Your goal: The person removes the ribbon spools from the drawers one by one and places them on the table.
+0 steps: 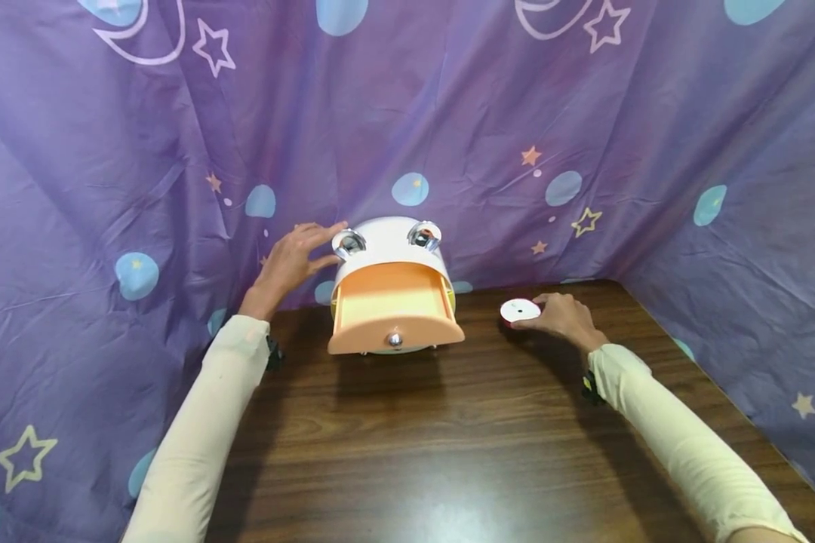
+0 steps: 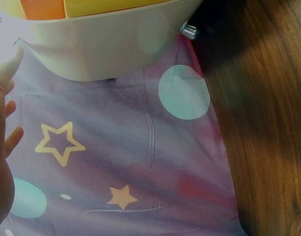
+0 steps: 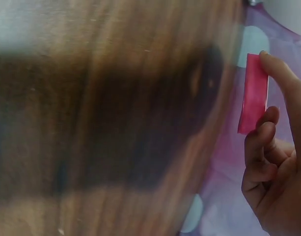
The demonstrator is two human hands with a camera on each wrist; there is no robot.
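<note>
Wood-grain surface (image 1: 448, 437), purple star cloth (image 1: 109, 151) behind. Left hand (image 1: 292, 260) spread flat on rounded plastic box (image 1: 390, 249) at 12; right hand (image 1: 567, 318) pinches round reel (image 1: 519, 311) at 2.

light: bright overhead; shadows: soft on table (image 1: 448, 437); right wrist: blurred

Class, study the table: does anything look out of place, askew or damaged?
Nothing looks damaged or spilled. The small cabinet stands upright, its orange drawer pulled out. The left hand rests on it; the right hand grips a ribbon spool.
</note>
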